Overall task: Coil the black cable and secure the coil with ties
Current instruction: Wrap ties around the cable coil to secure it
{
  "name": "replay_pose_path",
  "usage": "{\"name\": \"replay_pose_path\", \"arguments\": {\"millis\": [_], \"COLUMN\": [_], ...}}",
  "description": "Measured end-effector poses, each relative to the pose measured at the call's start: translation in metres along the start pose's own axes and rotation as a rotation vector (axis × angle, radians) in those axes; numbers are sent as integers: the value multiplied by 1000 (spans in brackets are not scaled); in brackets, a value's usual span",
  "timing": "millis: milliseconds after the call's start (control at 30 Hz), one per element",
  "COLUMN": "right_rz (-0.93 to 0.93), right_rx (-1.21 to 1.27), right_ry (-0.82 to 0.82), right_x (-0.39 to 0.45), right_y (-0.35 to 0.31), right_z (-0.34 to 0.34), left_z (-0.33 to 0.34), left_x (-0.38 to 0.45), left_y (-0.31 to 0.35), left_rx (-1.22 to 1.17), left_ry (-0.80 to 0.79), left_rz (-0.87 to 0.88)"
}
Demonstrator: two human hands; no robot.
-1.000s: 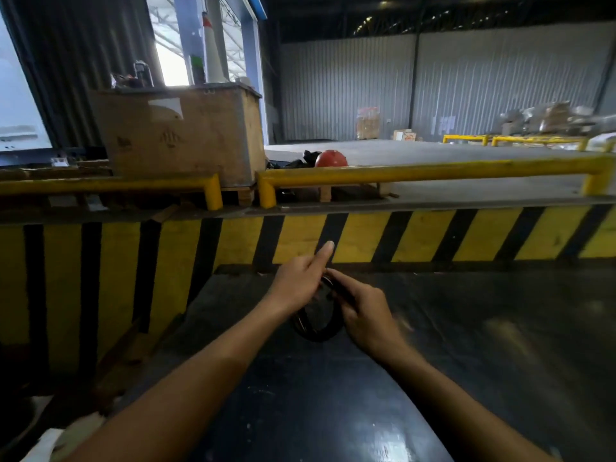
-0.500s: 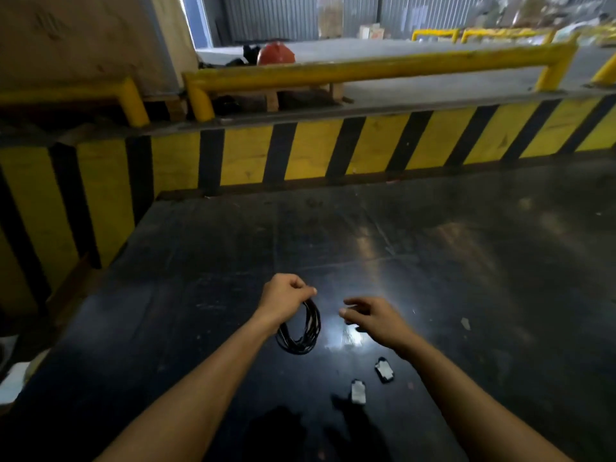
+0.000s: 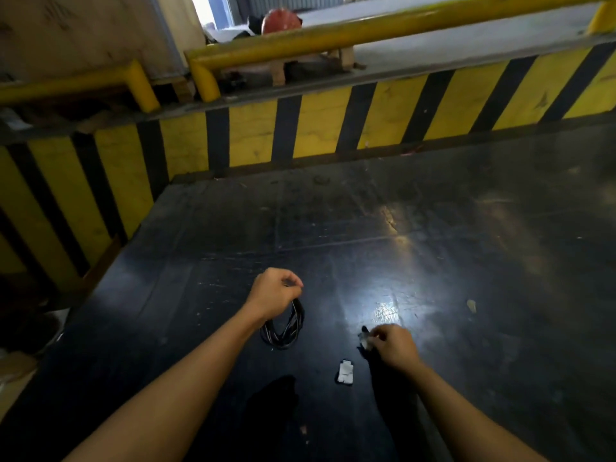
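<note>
My left hand (image 3: 274,292) pinches the top of the coiled black cable (image 3: 287,329), and the coil hangs down from it just over the dark tabletop (image 3: 433,261). My right hand (image 3: 391,345) is low on the table to the right of the coil, its fingertips closed on a small black-and-white tie (image 3: 365,340). A second tie (image 3: 345,372) of the same kind lies flat on the table just left of my right wrist.
A yellow-and-black striped barrier (image 3: 300,128) runs along the table's far and left sides, with yellow rails (image 3: 366,28) above it. A wooden crate (image 3: 83,31) stands at the back left. A small scrap (image 3: 471,305) lies to the right.
The view tilted down from the barrier to the table. My hands came apart: the left kept the coil, the right dropped to the table and closed on one of the two ties.
</note>
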State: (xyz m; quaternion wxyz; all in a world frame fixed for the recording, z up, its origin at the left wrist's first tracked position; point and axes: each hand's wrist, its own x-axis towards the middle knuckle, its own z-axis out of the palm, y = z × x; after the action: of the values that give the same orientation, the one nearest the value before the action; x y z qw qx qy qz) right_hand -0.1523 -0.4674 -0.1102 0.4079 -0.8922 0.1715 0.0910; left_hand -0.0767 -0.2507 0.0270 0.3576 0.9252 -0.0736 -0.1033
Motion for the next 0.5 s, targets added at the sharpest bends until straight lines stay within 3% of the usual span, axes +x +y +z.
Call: {"name": "replay_pose_path", "arguments": {"millis": [300, 500], "right_rz": [-582, -772], "right_rx": [-168, -406], "right_ry": [-25, -17], "right_x": [12, -14], "right_y": [-164, -253], "right_z": [-153, -215], "left_z": [-73, -127], "left_x": [27, 24], "left_y": [86, 140], "left_rx": [82, 49], "left_ry": [-20, -63], "left_rz": [240, 417]}}
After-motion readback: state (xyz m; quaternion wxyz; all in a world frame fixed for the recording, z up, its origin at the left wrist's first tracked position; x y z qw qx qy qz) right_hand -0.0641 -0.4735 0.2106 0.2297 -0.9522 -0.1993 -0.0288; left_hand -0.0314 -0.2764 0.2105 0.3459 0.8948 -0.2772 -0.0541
